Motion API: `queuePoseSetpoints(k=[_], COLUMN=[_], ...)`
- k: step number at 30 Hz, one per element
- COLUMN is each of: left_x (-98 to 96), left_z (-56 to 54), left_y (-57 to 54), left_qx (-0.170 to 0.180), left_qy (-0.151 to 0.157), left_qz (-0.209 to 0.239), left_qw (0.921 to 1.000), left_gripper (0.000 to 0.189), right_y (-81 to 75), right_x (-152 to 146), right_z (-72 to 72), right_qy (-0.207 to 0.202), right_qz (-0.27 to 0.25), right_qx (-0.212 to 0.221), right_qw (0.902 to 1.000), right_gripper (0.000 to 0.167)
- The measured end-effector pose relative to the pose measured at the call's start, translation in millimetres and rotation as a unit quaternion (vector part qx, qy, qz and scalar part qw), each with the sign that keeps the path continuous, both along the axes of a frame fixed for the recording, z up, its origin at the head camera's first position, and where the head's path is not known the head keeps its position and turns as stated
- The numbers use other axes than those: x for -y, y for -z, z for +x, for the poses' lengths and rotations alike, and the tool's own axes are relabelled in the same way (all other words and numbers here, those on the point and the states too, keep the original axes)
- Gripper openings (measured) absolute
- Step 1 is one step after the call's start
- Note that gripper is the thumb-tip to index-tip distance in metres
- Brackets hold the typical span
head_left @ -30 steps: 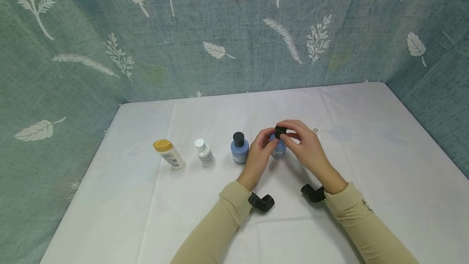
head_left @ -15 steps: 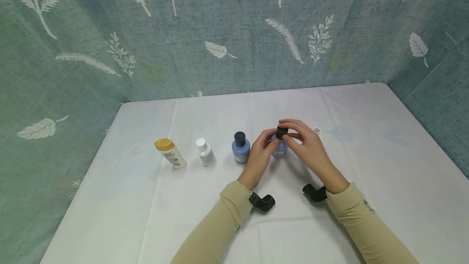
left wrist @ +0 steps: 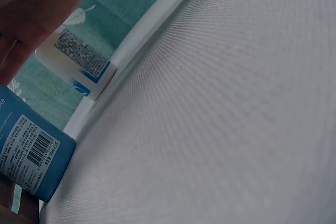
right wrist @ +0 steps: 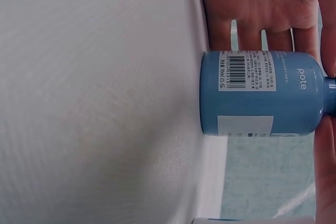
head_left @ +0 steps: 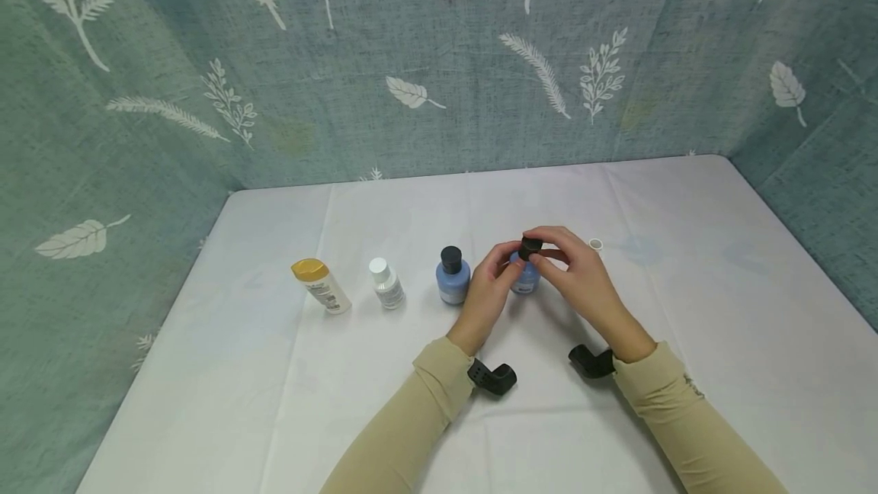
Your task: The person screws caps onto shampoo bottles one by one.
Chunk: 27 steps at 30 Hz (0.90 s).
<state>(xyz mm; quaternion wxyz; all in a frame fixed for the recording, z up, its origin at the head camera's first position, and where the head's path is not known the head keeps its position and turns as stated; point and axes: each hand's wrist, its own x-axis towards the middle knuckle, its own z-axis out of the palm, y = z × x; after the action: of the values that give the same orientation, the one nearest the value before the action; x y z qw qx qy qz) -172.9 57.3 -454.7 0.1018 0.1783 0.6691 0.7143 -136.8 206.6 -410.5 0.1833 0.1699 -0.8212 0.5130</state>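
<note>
A blue bottle (head_left: 525,280) with a black cap (head_left: 531,245) stands upright on the table between both hands. My left hand (head_left: 485,284) holds it near the neck, and in the right wrist view several of its fingers (right wrist: 278,38) lie behind the bottle's body. From the other side, my right hand (head_left: 579,273) pinches the black cap between thumb and fingers. Whether the cap sits on the neck or is loose cannot be told. A second blue bottle (head_left: 453,284) with a black cap stands just left of my left hand.
Farther left are a small white bottle (head_left: 388,286) and a white bottle with a gold cap (head_left: 322,287). A white ring shape (head_left: 595,245) shows beside the right hand. The left wrist view has another white bottle (left wrist: 79,61). Patterned fabric (head_left: 439,59) hangs behind the white-covered table (head_left: 240,372).
The head view has shifted slightly. The right hand's fingers have moved a little around the cap. Both hands stay at the same bottle, and the other bottles stand unmoved.
</note>
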Motion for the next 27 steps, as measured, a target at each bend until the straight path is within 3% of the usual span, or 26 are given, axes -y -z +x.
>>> queuePoseSetpoints(k=[7, 13, 19, 24, 27], left_x=[-0.4, -0.1, -0.8, 0.4, 2.2], left_z=[0.8, 0.7, -1.0, 0.0, 4.0], left_y=[-1.1, -1.3, -0.6, -3.0, -10.5], left_qx=[0.0, 0.0, -0.003, 0.008, 0.012], left_qy=[0.001, 0.0, 0.001, 0.004, 0.005], left_qz=[-0.001, 0.0, 0.005, -0.001, -0.003], left_qw=[1.0, 1.0, 1.0, 1.0, 0.9999], left_gripper=[0.026, 0.026, 0.026, 0.026, 0.026], right_y=[-23.8, -13.4, 1.2, 3.3, -1.1], right_x=[10.9, 3.6, -4.9, -6.0, -3.8], right_z=[13.7, 6.5, -1.4, -1.4, 1.6], right_qy=[0.004, -0.028, -0.019, -0.015, -0.015], right_qz=[0.001, 0.007, 0.027, 0.013, 0.005], right_qx=[-0.003, 0.004, 0.037, 0.047, 0.042], right_qw=[1.0, 0.9996, 0.9988, 0.9987, 0.999], right_gripper=[0.031, 0.04, 0.038, 0.036, 0.036])
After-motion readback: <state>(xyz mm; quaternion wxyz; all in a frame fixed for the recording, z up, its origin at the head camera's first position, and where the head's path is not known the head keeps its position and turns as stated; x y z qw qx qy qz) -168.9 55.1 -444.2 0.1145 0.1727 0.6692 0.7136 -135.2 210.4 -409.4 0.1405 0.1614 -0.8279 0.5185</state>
